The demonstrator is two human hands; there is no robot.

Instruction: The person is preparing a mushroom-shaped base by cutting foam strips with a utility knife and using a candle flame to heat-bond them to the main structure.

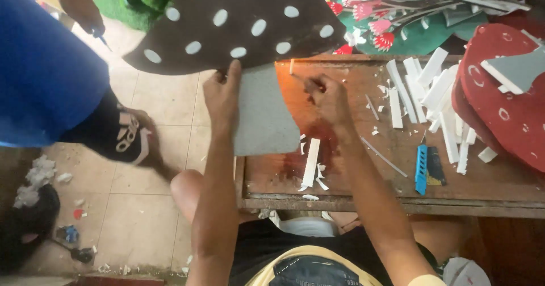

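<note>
- The worktop (363, 178) is a worn brown wooden board with a red stain near its left end; it fills the right half of the view, and the person sits at its near edge.
- A big dark brown foam sheet (250, 42) with white dots lies over the far left corner of the worktop and hangs out past its edge above the tiled floor (142, 218); its grey underside (264, 115) shows below the dotted part.
- Another person in a blue shirt (40, 64) stands at the left on the floor; this person's hand (85, 16) is near the top left and holds a thin tool.
- Red foam pieces (505, 98) with white rings lie stacked at the right end of the worktop; a grey piece rests on top of them.
- Many white foam strips (426, 93) lie scattered between the right hand and the red pieces; one more strip (311, 162) lies near the front edge, just beside the grey underside.
- The left hand (222, 95) rests on the sheet where the brown part meets the grey; the fingers are curled over this edge and press it down.
- The right hand (326, 95) is just right of the sheet, over the red stain; its fingers are closed around a thin stick-like tool (300, 80), whose tip points toward the sheet edge; what kind of tool it is, I cannot tell.
- A blue knife (421, 169) lies on the worktop, well apart from both hands.
</note>
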